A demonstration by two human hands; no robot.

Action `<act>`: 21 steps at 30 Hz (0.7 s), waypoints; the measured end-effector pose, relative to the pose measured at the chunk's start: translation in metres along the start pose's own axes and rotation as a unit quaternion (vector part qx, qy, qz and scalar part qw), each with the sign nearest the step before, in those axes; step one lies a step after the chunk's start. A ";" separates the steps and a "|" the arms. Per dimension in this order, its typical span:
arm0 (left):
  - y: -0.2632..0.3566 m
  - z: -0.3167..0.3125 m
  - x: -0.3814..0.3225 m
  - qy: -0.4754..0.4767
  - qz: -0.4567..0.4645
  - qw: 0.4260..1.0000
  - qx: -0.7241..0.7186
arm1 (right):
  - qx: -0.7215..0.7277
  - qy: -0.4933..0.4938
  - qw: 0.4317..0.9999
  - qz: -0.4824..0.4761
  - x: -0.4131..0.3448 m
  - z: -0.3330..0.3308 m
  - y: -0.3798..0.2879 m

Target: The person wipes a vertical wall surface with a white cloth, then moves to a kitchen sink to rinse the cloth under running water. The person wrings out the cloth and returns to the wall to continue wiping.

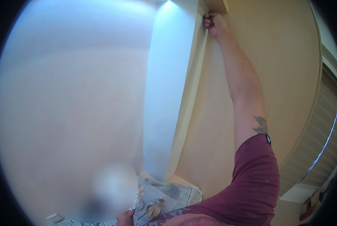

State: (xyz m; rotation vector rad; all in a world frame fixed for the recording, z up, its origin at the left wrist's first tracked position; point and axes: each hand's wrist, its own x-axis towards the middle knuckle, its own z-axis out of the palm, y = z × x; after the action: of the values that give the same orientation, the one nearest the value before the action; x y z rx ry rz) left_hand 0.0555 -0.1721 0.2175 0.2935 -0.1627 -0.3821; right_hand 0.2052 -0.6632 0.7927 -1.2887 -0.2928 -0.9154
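Note:
My right arm is stretched up, and my right hand (pixel 211 23) is at the corner of the pale wall panel, just under a box-like ledge (pixel 218 5). Its fingers are curled; whether they hold something small is not clear. Low in the picture, my left hand (pixel 126 218) is partly cut off, close to a pale ridged thing (pixel 137 199) that I cannot identify. Beside it, newspaper sheets (pixel 175 192) bear a round container (pixel 153 210) with something flat in it and a smaller round one (pixel 161 201).
A white lit column (pixel 168 93) stands between the left wall (pixel 72 99) and the right wood-toned panel (pixel 281 70). A wall socket (pixel 54 217) is low at left. Blinds (pixel 323 113) hang at right. A blurred pale round shape (pixel 114 189) hides part of the lower left.

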 end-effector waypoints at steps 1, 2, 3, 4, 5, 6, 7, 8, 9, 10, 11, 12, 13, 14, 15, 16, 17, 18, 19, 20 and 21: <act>0.000 -0.001 0.002 -0.001 -0.002 1.000 -0.003 | 0.005 -0.011 1.000 0.000 0.001 0.004 -0.004; -0.001 -0.002 0.005 -0.001 -0.002 1.000 -0.006 | 0.016 -0.024 1.000 0.004 0.002 0.009 -0.007; 0.000 0.000 0.010 -0.002 -0.005 1.000 -0.010 | 0.024 -0.036 0.999 0.010 0.003 0.015 -0.009; 0.001 0.000 0.014 -0.006 -0.007 1.000 -0.011 | 0.032 -0.047 0.998 0.016 0.003 0.021 -0.010; 0.002 0.001 0.017 -0.009 -0.010 1.000 -0.015 | 0.035 -0.060 0.997 0.019 0.004 0.027 -0.010; 0.003 0.003 0.021 -0.013 -0.014 1.000 -0.017 | 0.036 -0.072 0.997 0.022 0.004 0.035 -0.009; 0.004 0.004 0.024 -0.015 -0.018 1.000 -0.020 | 0.038 -0.084 0.995 0.025 0.003 0.043 -0.008; 0.005 0.004 0.026 -0.017 -0.023 0.999 -0.024 | 0.041 -0.087 0.995 0.026 0.001 0.049 -0.006; 0.007 0.004 0.027 -0.020 -0.025 0.999 -0.026 | 0.046 -0.092 0.994 0.027 -0.003 0.057 -0.004; 0.007 0.004 0.027 -0.022 -0.028 0.999 -0.028 | 0.052 -0.097 0.994 0.028 -0.007 0.065 -0.002; 0.009 0.005 0.028 -0.025 -0.031 0.999 -0.031 | 0.055 -0.088 0.994 0.025 -0.011 0.074 0.000; 0.010 0.005 0.028 -0.026 -0.031 0.999 -0.032 | 0.061 -0.080 0.995 0.023 -0.017 0.088 0.003; 0.011 0.005 0.029 -0.030 -0.035 0.998 -0.035 | 0.065 -0.068 0.995 0.018 -0.022 0.096 0.005; 0.012 0.004 0.030 -0.034 -0.039 0.998 -0.036 | 0.061 -0.062 0.996 0.017 -0.026 0.103 0.006; 0.013 0.004 0.031 -0.038 -0.044 0.998 -0.039 | 0.058 -0.056 0.997 0.017 -0.029 0.110 0.008; 0.013 0.004 0.032 -0.041 -0.049 0.997 -0.039 | 0.054 -0.050 0.997 0.016 -0.035 0.119 0.010; 0.014 0.004 0.033 -0.044 -0.055 0.997 -0.041 | 0.005 -0.037 0.999 -0.012 -0.041 0.127 0.013; 0.014 0.005 0.034 -0.048 -0.054 0.996 -0.042 | -0.041 -0.029 0.998 -0.038 -0.054 0.143 0.020; 0.015 0.007 0.034 -0.054 -0.057 0.996 -0.046 | -0.088 -0.021 0.994 -0.066 -0.066 0.156 0.024; 0.015 0.009 0.036 -0.062 -0.063 0.995 -0.049 | -0.108 -0.108 0.985 -0.074 -0.076 0.157 0.031; 0.018 0.008 0.034 -0.060 -0.050 0.995 -0.055 | -0.154 -0.138 0.976 -0.071 -0.116 0.188 0.047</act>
State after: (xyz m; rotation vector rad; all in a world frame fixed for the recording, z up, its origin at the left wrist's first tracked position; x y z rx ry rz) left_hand 0.0909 -0.1711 0.2342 0.1713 -0.2445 -0.5059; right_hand 0.2208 -0.4443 0.7397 -1.7043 -0.4783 -0.9266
